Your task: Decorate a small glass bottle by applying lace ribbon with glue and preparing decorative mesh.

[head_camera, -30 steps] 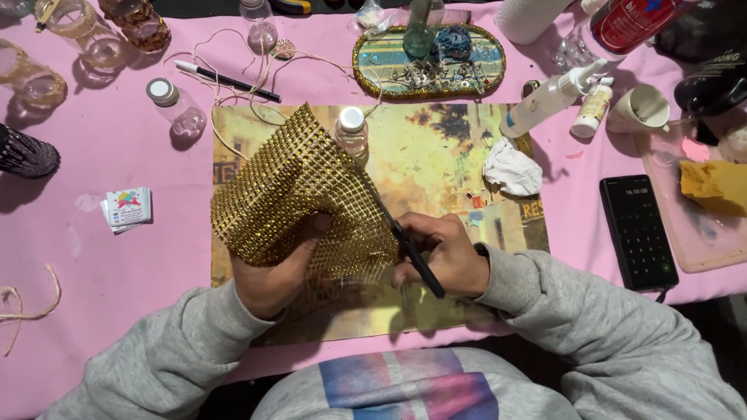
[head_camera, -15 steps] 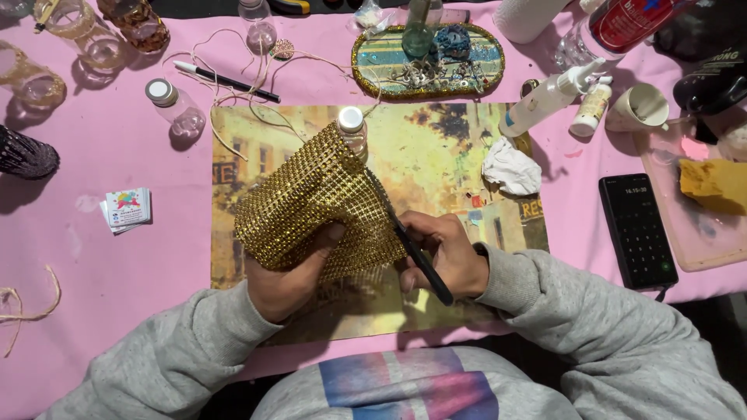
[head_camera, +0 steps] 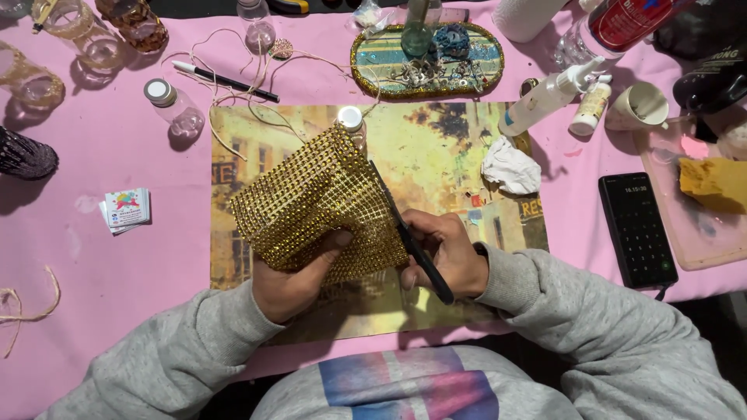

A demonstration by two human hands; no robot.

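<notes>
My left hand (head_camera: pixel 299 276) holds a sheet of gold studded mesh (head_camera: pixel 319 206) by its near edge, thumb on top, over a yellow picture mat (head_camera: pixel 459 155). My right hand (head_camera: pixel 443 253) grips black scissors (head_camera: pixel 408 233), whose blades run along the mesh's right edge. A small clear bottle with a white cap (head_camera: pixel 352 121) stands just behind the mesh, partly hidden by it.
On the pink cloth (head_camera: pixel 117 264) lie a crumpled white tissue (head_camera: pixel 510 167), a black calculator (head_camera: pixel 636 228), an oval gold-rimmed tray of beads (head_camera: pixel 426 58), a black pen (head_camera: pixel 226 80), string, glass jars at far left, a white squeeze bottle (head_camera: pixel 545 99), a small card stack (head_camera: pixel 126 209).
The mesh has been drawn slightly nearer and turned in my left hand. The scissors have shifted a little along its right edge.
</notes>
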